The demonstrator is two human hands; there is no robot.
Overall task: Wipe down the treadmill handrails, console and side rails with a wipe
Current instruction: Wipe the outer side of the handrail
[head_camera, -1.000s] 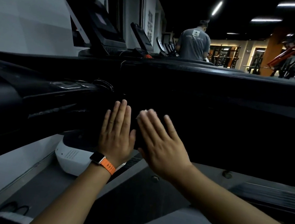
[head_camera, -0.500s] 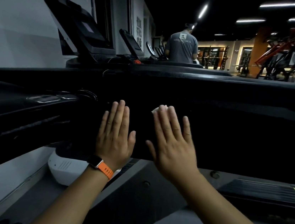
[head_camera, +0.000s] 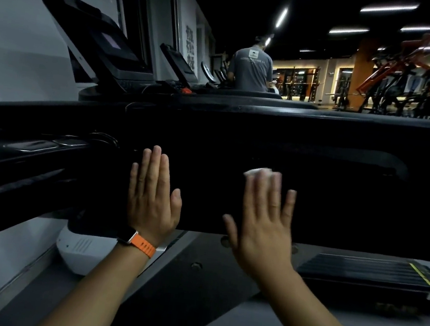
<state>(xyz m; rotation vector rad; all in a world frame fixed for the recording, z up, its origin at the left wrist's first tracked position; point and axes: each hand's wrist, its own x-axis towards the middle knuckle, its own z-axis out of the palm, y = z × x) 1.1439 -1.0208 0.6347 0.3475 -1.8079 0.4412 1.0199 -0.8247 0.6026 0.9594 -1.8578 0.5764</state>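
Note:
A broad black treadmill handrail panel runs across the middle of the view. My left hand lies flat against it with straight fingers, an orange-strapped watch on its wrist. My right hand also lies flat on the panel, fingers spread, and presses a white wipe under its fingertips; only the wipe's top edge shows. The right hand is blurred. The console with its silver buttons sits dark at the left.
A white motor cover and the grey side rail lie below the panel. A black step sits at lower right. Neighbouring treadmill consoles stand behind, and a person in a grey shirt stands farther back.
My right hand has slid the wipe to the right along the panel, away from the left hand. The left hand has stayed flat in about the same place.

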